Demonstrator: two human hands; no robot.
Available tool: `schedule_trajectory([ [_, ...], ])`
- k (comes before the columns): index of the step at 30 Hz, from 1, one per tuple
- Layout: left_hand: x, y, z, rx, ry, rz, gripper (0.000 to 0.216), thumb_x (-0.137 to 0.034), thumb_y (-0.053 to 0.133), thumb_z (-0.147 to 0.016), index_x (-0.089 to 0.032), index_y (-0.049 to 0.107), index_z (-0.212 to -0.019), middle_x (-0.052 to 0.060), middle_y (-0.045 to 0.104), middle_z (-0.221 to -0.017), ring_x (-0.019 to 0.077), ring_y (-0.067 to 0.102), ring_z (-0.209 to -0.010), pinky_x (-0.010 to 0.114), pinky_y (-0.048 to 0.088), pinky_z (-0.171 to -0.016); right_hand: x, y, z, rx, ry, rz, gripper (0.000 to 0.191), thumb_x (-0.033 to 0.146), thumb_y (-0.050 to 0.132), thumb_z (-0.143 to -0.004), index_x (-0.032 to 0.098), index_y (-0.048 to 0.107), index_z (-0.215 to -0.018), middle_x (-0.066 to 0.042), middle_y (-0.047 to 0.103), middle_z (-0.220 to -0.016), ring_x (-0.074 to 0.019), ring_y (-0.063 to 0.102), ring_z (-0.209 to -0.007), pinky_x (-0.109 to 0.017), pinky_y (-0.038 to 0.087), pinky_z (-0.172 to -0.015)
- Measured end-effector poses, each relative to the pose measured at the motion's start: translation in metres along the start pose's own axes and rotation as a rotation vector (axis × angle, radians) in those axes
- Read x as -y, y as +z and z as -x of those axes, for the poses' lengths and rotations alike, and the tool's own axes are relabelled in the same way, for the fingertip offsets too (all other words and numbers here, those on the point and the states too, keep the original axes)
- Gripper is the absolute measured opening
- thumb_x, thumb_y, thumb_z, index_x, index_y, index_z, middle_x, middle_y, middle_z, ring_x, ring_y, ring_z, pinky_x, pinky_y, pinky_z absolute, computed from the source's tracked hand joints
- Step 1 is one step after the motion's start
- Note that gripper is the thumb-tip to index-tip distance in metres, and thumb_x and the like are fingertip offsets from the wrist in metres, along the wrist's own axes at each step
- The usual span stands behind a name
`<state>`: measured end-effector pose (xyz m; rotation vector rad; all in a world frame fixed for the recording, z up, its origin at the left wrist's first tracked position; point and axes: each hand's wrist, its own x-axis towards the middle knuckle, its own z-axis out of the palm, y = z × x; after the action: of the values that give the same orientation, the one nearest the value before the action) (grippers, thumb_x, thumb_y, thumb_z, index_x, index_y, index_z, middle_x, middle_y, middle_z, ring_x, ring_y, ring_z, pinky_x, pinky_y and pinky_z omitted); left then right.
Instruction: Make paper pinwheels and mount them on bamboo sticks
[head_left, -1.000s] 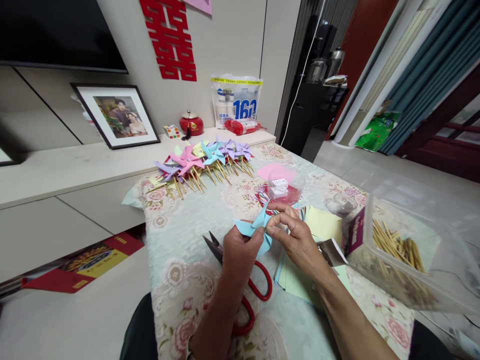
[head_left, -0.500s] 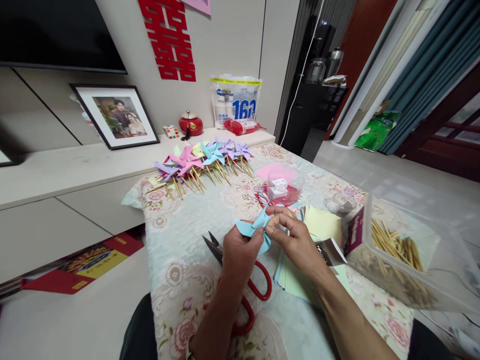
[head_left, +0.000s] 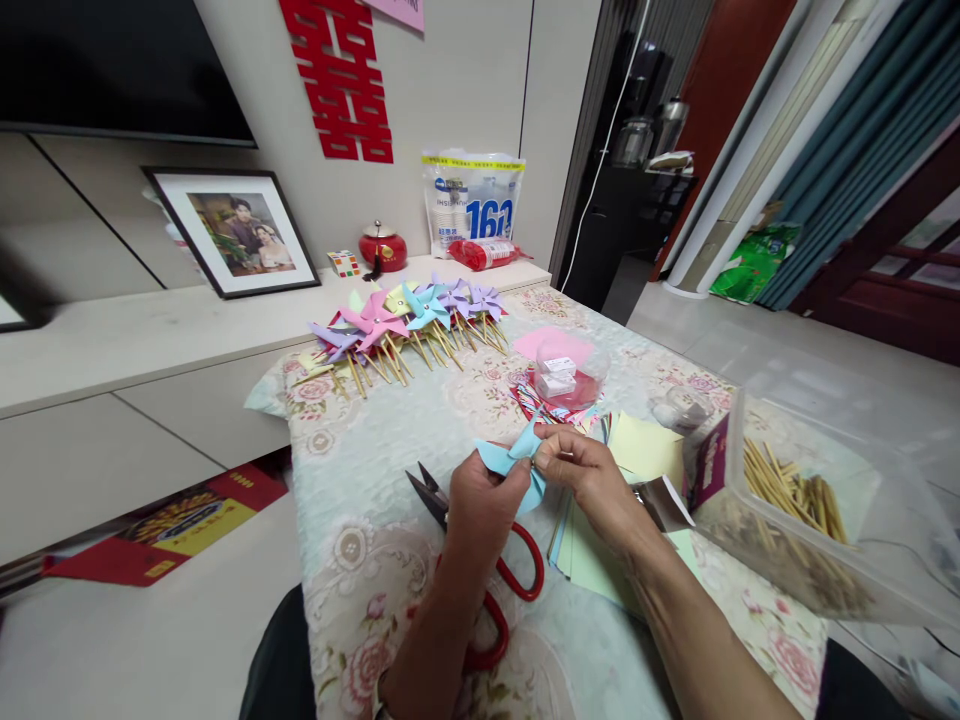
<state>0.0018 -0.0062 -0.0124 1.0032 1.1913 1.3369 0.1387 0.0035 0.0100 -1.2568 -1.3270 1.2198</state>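
A light-blue paper pinwheel (head_left: 517, 456), its blades folded toward the centre, is held above the table between both hands. My left hand (head_left: 486, 497) is closed on its near left side, the thumb pressed against the folds. With thumb and fingers pinched at its centre, my right hand (head_left: 583, 475) grips it from the right; a tiny item at the fingertips is too small to make out. Below my left forearm lie scissors with red handles (head_left: 525, 570), blades apart. Under my right hand is a stack of coloured paper sheets (head_left: 592, 560).
Finished pinwheels on sticks (head_left: 427, 310) lie at the table's far end. A clear round container (head_left: 574, 370) stands beyond my hands. On the right is a clear plastic box (head_left: 795, 540) of thin sticks (head_left: 787, 485). A framed photo (head_left: 236, 235) stands on the cabinet.
Both hands and the blue pinwheel have shifted very slightly to the right. The right fingers have drawn in closer around the pinwheel's centre.
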Motion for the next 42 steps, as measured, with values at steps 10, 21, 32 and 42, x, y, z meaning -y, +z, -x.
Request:
schedule_trajectory([
  [10,0.0015,0.0007,-0.001,0.013,-0.101,0.065,0.02,-0.031,0.074,-0.064,-0.014,0.07,-0.074,-0.002,0.062,-0.059,0.0116,0.051,-0.051,0.023,0.043,-0.05,-0.0001,0.0006,-0.0012,0.019,0.061,-0.077,0.014,0.029,0.071,-0.063,0.018,0.062,-0.059,-0.006,0.061,-0.104,-0.0242,0.054,-0.094,-0.033,0.035,-0.082],
  [21,-0.0046,0.0014,-0.0004,-0.017,-0.139,0.109,0.02,-0.028,0.075,-0.059,-0.014,0.071,-0.072,-0.003,0.061,-0.056,0.0102,0.048,-0.049,0.022,0.042,-0.048,-0.0022,-0.0024,-0.0031,0.054,0.057,-0.103,0.011,0.027,0.071,-0.063,0.019,0.063,-0.06,-0.005,0.06,-0.101,-0.0256,0.052,-0.099,-0.033,0.032,-0.084],
  [32,0.0029,-0.0012,-0.0028,0.023,-0.117,0.086,0.023,-0.031,0.075,-0.061,-0.013,0.071,-0.076,0.0,0.065,-0.062,0.0124,0.053,-0.053,0.023,0.045,-0.051,-0.0002,-0.0035,-0.004,0.082,0.089,-0.153,0.017,0.03,0.075,-0.063,0.019,0.062,-0.061,-0.002,0.059,-0.086,-0.0184,0.049,-0.079,-0.031,0.034,-0.075],
  [42,0.0002,-0.0006,-0.002,0.004,-0.14,0.103,0.025,-0.033,0.076,-0.06,-0.014,0.072,-0.076,-0.001,0.067,-0.063,0.0131,0.055,-0.053,0.024,0.045,-0.053,0.0003,-0.0031,-0.0023,0.082,0.034,-0.149,0.02,0.033,0.078,-0.068,0.019,0.064,-0.071,0.001,0.061,-0.076,-0.0158,0.05,-0.072,-0.03,0.037,-0.071],
])
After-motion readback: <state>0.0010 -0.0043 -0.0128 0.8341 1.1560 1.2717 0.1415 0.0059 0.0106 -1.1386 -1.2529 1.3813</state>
